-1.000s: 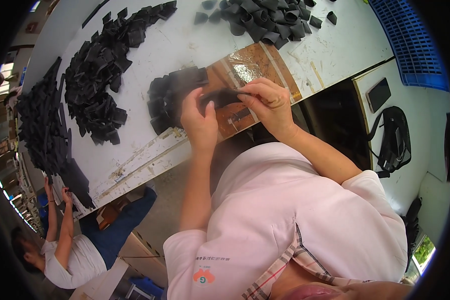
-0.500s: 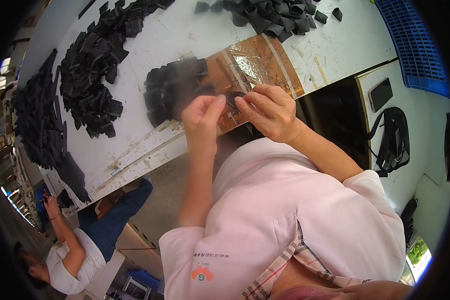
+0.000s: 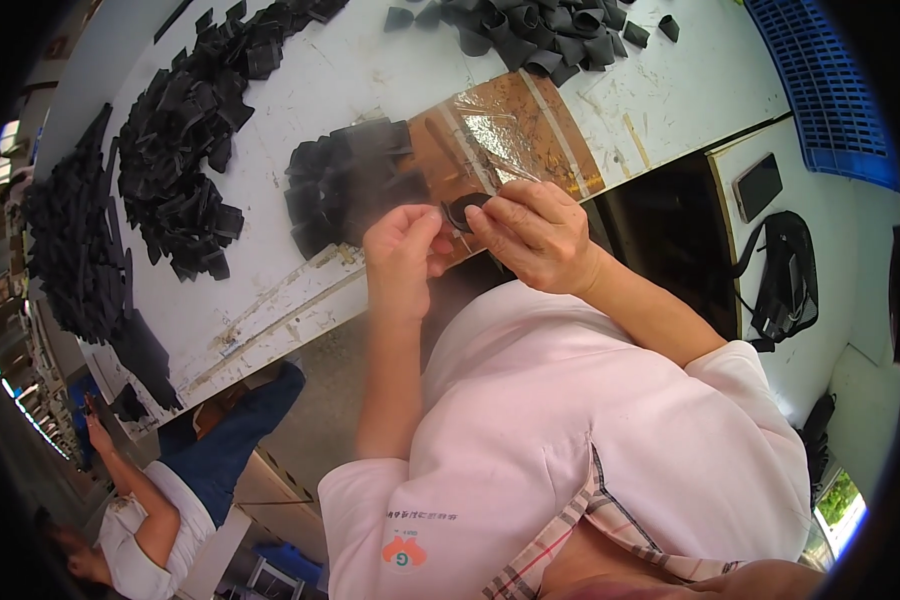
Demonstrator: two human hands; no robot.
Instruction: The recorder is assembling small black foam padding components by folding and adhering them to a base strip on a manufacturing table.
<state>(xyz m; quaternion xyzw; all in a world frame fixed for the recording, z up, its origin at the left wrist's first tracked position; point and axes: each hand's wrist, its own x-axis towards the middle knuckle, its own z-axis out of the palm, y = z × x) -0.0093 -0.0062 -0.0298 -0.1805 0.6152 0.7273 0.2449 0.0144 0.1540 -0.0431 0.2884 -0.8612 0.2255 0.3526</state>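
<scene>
Above the table's near edge, my left hand [image 3: 403,258] and my right hand [image 3: 542,236] face each other, both pinching a small black strip [image 3: 467,209]. The strip curves into a loop between the fingertips; its ends are partly covered by my fingers. Beneath and beyond it lies a shiny brown board [image 3: 560,125] with pale bands across it. Just left of the board, black flat pieces [image 3: 342,168] lie in overlapping rows.
A long heap of black pieces [image 3: 185,130] and a pile of black strips [image 3: 70,225] cover the left. Curled black pieces [image 3: 530,32] lie at the far side. A blue basket [image 3: 830,95], a phone [image 3: 758,187] and a black mesh bag [image 3: 788,275] are right. Another person [image 3: 155,520] sits lower left.
My left hand has dropped slightly toward me, and its fingers have shifted. The black strip now shows as a rounder loop at my right fingertips. The other person's arms have moved.
</scene>
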